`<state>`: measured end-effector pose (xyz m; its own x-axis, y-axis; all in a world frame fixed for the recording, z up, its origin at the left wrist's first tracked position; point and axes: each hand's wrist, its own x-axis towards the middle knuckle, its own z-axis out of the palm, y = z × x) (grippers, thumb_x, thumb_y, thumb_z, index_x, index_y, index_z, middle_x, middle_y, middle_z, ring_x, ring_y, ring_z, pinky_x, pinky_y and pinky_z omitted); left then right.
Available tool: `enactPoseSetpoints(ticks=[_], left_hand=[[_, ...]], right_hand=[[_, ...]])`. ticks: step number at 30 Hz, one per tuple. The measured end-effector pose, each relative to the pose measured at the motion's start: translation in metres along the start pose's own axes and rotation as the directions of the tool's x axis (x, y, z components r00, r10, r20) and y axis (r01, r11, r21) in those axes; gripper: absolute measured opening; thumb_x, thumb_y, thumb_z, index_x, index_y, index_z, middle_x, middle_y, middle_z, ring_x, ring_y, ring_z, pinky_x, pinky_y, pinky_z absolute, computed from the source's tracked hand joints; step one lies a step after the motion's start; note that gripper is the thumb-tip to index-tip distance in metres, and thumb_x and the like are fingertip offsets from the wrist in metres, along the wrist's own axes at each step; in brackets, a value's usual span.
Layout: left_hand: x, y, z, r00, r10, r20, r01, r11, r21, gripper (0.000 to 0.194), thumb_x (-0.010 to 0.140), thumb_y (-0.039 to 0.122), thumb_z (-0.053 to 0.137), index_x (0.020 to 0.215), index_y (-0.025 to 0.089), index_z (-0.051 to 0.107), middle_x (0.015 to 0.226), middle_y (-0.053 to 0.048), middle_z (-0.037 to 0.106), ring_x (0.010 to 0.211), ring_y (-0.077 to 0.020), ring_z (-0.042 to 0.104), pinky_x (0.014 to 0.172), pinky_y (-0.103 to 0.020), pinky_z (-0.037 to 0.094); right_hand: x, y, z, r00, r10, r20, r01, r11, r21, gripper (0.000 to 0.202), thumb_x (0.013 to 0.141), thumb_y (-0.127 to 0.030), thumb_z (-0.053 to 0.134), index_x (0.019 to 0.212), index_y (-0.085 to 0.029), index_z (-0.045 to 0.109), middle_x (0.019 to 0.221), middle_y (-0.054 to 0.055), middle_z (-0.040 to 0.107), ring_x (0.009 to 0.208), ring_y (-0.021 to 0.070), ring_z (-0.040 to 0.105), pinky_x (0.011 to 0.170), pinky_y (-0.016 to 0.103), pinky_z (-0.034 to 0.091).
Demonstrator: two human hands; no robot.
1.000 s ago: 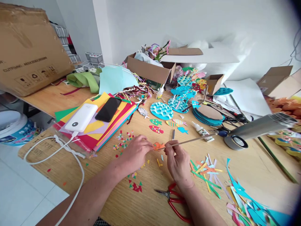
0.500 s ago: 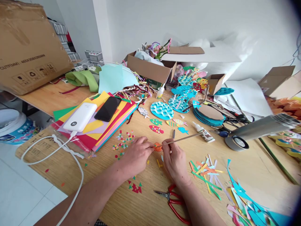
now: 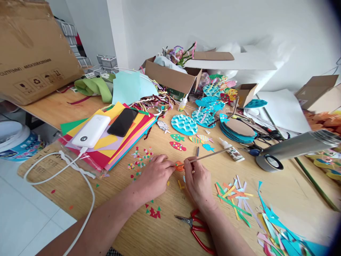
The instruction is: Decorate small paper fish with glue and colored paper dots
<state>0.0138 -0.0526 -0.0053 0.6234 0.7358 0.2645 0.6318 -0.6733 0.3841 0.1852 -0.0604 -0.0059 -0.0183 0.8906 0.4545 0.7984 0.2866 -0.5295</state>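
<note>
Between my hands is a small orange paper fish [image 3: 179,165] with spots of other colours. My left hand [image 3: 157,174] pinches its left edge with thumb and forefinger. In my right hand [image 3: 197,177] is a thin wooden stick [image 3: 217,152], held like a pencil, its tip at the orange fish and its other end pointing to the upper right. Just beyond lie finished paper fish: a red spotted one [image 3: 177,146], a green one [image 3: 177,137], a striped one [image 3: 195,140] and a blue one [image 3: 208,147]. Red-handled scissors [image 3: 198,227] rest beside my right forearm.
Left are coloured paper sheets [image 3: 125,149] under a phone [image 3: 123,122] and a white power bank [image 3: 91,131] with its cable. Confetti dots [image 3: 138,160] lie near my left hand. To the right are paper strips [image 3: 234,195], a glue bottle [image 3: 231,149] and a steel flask [image 3: 295,147].
The view has shifted very slightly. Both hands stay at the orange fish, with the stick in nearly the same position.
</note>
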Motion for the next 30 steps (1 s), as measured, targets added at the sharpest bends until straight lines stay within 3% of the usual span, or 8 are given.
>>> enactPoseSetpoints(ticks=[30], left_hand=[[0.0000,0.0013,-0.0010,1.000,0.003,0.001,-0.003,1.000,0.005,0.036,0.083,0.001,0.051,0.114,0.014,0.064,0.116,-0.005,0.066,0.116,-0.0255,0.046,0.102,-0.042,0.041]], right_hand=[[0.0002,-0.0010,-0.0001,1.000,0.010,0.015,-0.010,1.000,0.002,0.021,0.095,-0.026,0.039,0.078,-0.021,0.050,0.063,-0.001,0.057,0.050,0.0134,0.053,0.054,0.023,0.037]])
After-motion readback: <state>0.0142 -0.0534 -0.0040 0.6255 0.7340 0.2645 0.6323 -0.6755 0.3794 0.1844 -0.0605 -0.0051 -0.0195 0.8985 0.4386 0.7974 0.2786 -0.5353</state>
